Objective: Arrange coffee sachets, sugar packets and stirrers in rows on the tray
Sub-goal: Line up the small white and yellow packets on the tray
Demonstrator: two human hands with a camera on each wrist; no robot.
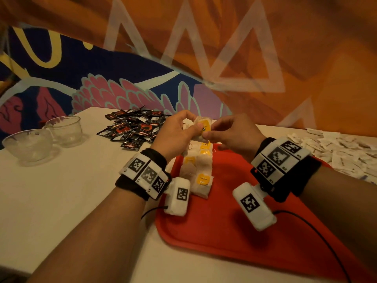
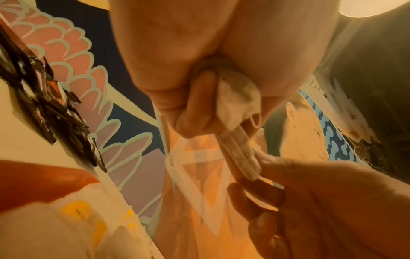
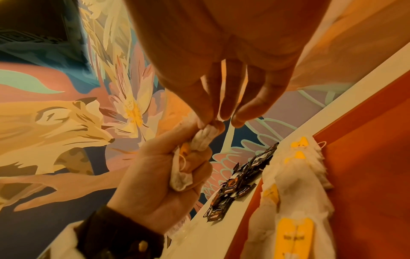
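White tea bags (image 1: 201,127) pinched between both hands' fingers (image 1: 196,127).

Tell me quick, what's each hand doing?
Left hand: closed, gripping a bunch of white paper tea bags with yellow tags.
Right hand: closed, pinching the end of one tea bag in that bunch.

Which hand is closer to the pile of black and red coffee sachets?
Left. The left hand is right beside the pile of black and red coffee sachets; the right hand is farther off, above the red plastic tray.
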